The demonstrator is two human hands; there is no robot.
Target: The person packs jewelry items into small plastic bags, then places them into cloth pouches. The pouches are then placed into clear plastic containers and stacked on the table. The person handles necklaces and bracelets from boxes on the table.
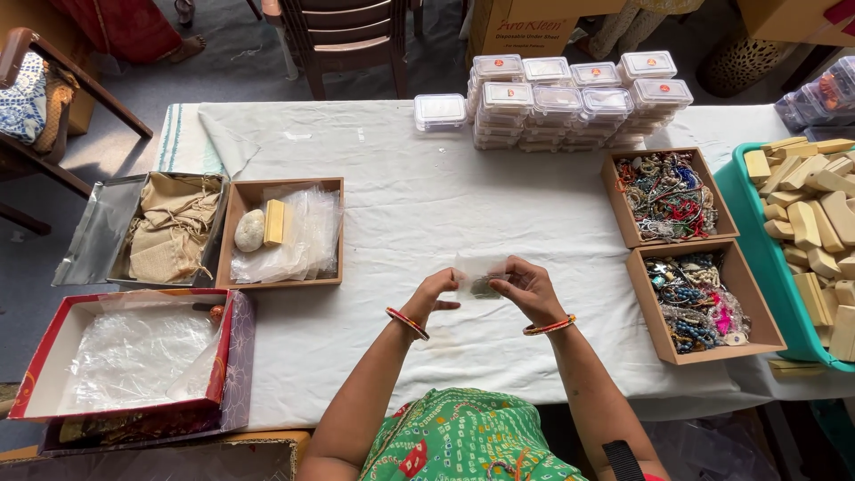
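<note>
Over the middle of the white-clothed table (pixel 401 205), the person's left hand (pixel 434 292) and right hand (pixel 525 287) meet around a small clear plastic pouch (pixel 478 274), each pinching one side of it between thumb and fingertips, the other fingers loosely curled. Something small and dark shows inside the pouch; what it is cannot be told. The pouch is lifted just above the cloth, between the two hands. Both wrists carry red and gold bangles. To the right stand two cardboard boxes of tangled bead jewellery (pixel 670 198), one behind the other, and beside them a green tub of pale wooden blocks (pixel 815 223). At the far edge sits a stack of clear lidded containers (pixel 570 102). To the left a wooden tray (pixel 283 233) holds plastic bags, a pale stone and a yellow block
</note>
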